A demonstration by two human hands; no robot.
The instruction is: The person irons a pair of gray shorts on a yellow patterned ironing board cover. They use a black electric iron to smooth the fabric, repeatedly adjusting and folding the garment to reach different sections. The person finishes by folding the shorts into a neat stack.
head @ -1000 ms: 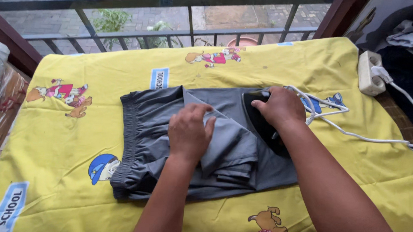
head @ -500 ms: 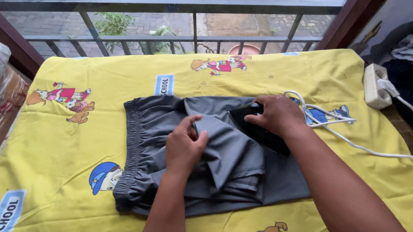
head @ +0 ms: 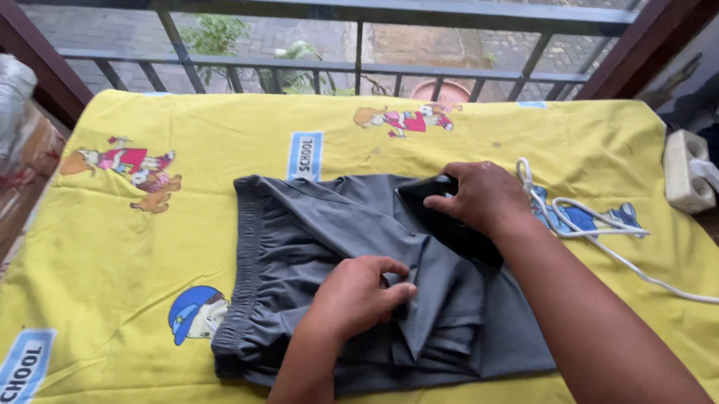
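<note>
From the head camera, you are in the middle of pressing a pair of grey shorts point(head: 346, 261) that lies flat on a yellow cartoon-print sheet point(head: 157, 236), elastic waistband toward your left. Your right hand point(head: 481, 195) is curled down over a black iron point(head: 449, 223) sitting on the upper right part of the cloth — fingers wrapped round its top, clearly gripping. Your left hand point(head: 360, 293) rests on the middle of the garment with fingers bent and the tips pinching a fold of fabric, holding it taut beside the iron. The white cord point(head: 599, 240) trails off to the right toward a white power strip point(head: 687, 170) at the edge of the surface. As I judge it, the next stroke calls for sliding the iron along the fold toward the waistband while you keep those fingertips clear of the soleplate — and watch that the cord does not drag across the smoothed cloth.
</note>
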